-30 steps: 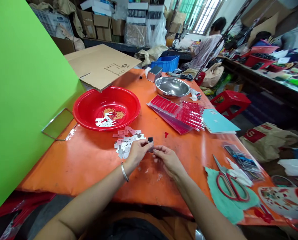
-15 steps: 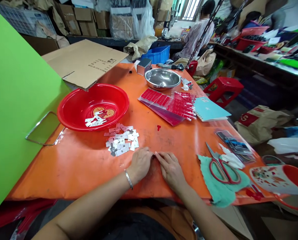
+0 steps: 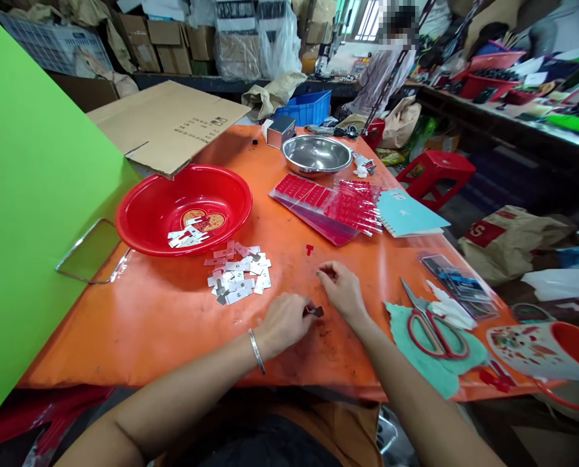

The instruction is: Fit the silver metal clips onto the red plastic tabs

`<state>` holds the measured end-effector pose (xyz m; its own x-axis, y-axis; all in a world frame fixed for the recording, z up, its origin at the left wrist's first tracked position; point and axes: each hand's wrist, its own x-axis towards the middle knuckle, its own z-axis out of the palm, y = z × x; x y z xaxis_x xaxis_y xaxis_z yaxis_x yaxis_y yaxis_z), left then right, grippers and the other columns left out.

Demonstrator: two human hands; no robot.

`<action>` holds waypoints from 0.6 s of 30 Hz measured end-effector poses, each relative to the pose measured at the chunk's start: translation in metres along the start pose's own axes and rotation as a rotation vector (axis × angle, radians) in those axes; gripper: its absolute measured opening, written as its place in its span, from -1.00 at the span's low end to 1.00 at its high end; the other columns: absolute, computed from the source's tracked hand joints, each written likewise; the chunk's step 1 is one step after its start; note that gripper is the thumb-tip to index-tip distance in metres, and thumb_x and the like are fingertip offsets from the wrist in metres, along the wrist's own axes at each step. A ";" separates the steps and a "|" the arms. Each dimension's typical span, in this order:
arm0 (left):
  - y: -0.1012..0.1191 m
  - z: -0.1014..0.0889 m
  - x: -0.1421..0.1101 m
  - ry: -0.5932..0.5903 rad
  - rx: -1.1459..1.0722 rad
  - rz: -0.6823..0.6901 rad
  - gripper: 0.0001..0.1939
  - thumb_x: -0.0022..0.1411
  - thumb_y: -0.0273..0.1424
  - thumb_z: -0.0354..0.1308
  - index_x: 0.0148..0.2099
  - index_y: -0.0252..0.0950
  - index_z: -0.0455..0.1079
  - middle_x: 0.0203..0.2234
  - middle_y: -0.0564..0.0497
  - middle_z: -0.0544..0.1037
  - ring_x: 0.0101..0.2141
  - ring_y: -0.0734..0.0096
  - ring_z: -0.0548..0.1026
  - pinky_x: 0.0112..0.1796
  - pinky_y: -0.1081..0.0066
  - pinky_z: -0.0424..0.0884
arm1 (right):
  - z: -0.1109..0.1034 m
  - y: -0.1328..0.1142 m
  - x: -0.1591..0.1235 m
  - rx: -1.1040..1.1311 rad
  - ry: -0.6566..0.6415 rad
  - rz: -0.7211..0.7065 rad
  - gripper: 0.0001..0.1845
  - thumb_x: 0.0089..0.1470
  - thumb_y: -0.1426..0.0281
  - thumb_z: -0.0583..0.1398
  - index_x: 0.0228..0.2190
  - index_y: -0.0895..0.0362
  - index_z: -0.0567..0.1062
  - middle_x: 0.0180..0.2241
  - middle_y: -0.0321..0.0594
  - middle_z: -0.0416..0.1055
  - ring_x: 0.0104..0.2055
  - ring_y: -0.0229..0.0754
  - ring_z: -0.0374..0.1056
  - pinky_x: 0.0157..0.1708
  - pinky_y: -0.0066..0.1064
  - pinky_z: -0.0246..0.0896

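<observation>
Low over the front of the orange table (image 3: 163, 331), my left hand (image 3: 286, 318) is closed on a small flat metal piece (image 3: 317, 312), dark on the side I see. My right hand (image 3: 342, 287) is to its right and a little farther forward, fingers bent, with a gap between thumb and forefinger. Nothing shows between them. Just beyond its fingertips lies a small red T-shaped piece (image 3: 309, 249). Left of my hands is a loose pile of flat silvery metal pieces (image 3: 240, 279). More such pieces (image 3: 187, 237) lie inside the red basin (image 3: 138, 237).
Red sheets in clear plastic (image 3: 328, 201), a light blue notebook (image 3: 408, 211) and a steel bowl (image 3: 313, 162) stand farther back. Scissors (image 3: 437, 331) rest on a green cloth (image 3: 437, 373) at right, beside a mug (image 3: 527, 350). A cardboard sheet (image 3: 167, 123) overhangs the basin. Someone sits behind.
My hands have come apart. The right one moved up and forward toward the red T-shaped piece; the left drew slightly back, and the metal piece now shows in its fingers.
</observation>
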<state>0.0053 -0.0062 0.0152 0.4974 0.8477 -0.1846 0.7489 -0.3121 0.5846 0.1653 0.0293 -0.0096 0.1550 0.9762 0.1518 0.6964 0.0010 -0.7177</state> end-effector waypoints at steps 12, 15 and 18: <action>-0.010 -0.015 0.031 0.148 0.211 0.016 -0.74 0.29 -0.34 -0.03 -0.10 -0.35 0.39 -0.23 -0.16 0.42 -0.14 0.15 0.34 -0.14 0.27 0.27 | 0.038 0.001 0.079 -0.252 0.043 0.116 -0.77 -0.02 0.51 0.05 -0.42 0.24 0.51 -0.34 0.00 0.42 -0.31 -0.10 0.33 -0.25 -0.31 0.20; -0.015 -0.029 0.065 0.181 0.280 -0.027 -0.68 0.31 -0.45 -0.14 -0.03 -0.33 0.39 -0.21 -0.18 0.39 -0.13 0.15 0.31 -0.15 0.26 0.24 | 0.039 -0.001 0.081 -0.298 0.033 0.152 -0.79 -0.02 0.49 0.08 -0.38 0.24 0.52 -0.31 0.01 0.42 -0.31 -0.12 0.33 -0.28 -0.32 0.20; -0.022 -0.035 0.093 0.194 0.284 -0.034 -0.64 0.33 -0.41 -0.17 0.04 -0.26 0.38 -0.20 -0.18 0.36 -0.13 0.13 0.29 -0.19 0.26 0.22 | 0.038 -0.003 0.085 -0.333 0.014 0.191 -0.80 -0.02 0.49 0.10 -0.38 0.24 0.52 -0.31 0.02 0.43 -0.33 -0.10 0.35 -0.31 -0.32 0.21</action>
<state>0.0200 0.0944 0.0127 0.3979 0.9169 -0.0303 0.8691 -0.3662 0.3327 0.1499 0.1203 -0.0205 0.3115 0.9490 0.0476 0.8432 -0.2530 -0.4743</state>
